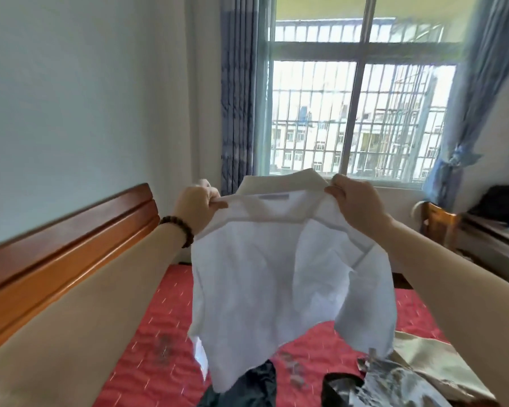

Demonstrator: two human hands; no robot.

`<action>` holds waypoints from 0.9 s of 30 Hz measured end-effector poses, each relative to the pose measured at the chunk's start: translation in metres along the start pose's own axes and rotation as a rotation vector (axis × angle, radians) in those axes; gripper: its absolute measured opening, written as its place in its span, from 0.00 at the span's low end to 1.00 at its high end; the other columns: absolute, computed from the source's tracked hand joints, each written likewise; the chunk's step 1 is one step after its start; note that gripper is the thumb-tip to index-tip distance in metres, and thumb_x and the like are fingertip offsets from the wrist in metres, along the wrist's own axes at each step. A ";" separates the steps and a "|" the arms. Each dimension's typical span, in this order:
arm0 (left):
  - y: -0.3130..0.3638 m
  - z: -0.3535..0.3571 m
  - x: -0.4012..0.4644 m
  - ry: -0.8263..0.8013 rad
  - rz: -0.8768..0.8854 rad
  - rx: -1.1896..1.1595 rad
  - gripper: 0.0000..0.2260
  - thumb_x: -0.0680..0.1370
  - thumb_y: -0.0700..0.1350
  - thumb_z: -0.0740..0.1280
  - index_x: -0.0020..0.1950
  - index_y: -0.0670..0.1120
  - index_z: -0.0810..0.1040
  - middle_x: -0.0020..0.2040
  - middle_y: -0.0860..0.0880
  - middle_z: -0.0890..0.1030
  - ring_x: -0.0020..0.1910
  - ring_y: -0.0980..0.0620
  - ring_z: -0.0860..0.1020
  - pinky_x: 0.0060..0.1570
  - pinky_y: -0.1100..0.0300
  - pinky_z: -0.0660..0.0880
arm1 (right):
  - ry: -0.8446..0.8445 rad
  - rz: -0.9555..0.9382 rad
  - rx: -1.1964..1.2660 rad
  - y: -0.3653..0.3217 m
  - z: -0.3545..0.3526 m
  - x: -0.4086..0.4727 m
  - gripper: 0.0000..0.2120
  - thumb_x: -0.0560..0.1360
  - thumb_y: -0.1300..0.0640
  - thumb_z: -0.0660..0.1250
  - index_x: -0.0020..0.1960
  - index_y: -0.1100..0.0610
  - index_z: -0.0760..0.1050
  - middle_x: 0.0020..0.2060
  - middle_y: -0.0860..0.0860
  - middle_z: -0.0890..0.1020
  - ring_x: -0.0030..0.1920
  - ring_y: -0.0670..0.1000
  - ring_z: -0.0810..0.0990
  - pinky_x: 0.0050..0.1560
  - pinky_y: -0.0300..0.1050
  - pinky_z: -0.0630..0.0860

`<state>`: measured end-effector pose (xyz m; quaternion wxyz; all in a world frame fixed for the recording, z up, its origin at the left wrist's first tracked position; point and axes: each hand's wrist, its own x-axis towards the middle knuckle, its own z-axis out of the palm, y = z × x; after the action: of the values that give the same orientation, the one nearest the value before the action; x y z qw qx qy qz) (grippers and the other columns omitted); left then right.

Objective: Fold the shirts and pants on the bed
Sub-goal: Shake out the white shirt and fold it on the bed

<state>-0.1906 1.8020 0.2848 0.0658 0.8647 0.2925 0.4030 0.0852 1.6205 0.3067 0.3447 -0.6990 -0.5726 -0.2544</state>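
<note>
Crumpled dark clothes (247, 386) and a patterned garment (394, 383) lie on the red bed cover (159, 333) nearest the viewer. Above them a white shirt (276, 274) hangs in the air, held up by its shoulders. Left hand (199, 205) and right hand (356, 201) each have their fingers (218, 204) clamped on the fabric beside the collar.

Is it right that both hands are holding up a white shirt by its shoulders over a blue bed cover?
Not quite. The bed cover is red, not blue; the head view shows it. The rest is right: the left hand and right hand hold the white shirt up by its shoulders above it.
</note>
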 end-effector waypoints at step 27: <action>0.012 -0.023 0.003 -0.086 -0.017 -0.380 0.18 0.79 0.45 0.65 0.31 0.41 0.71 0.25 0.55 0.65 0.26 0.59 0.63 0.28 0.68 0.62 | -0.118 0.242 0.311 0.010 -0.017 -0.017 0.10 0.78 0.61 0.64 0.38 0.55 0.73 0.30 0.48 0.74 0.32 0.50 0.71 0.29 0.31 0.65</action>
<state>-0.2005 1.7906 0.3063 0.2439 0.8507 0.2153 0.4129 0.0919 1.5959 0.3027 0.4421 -0.7147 -0.5363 -0.0783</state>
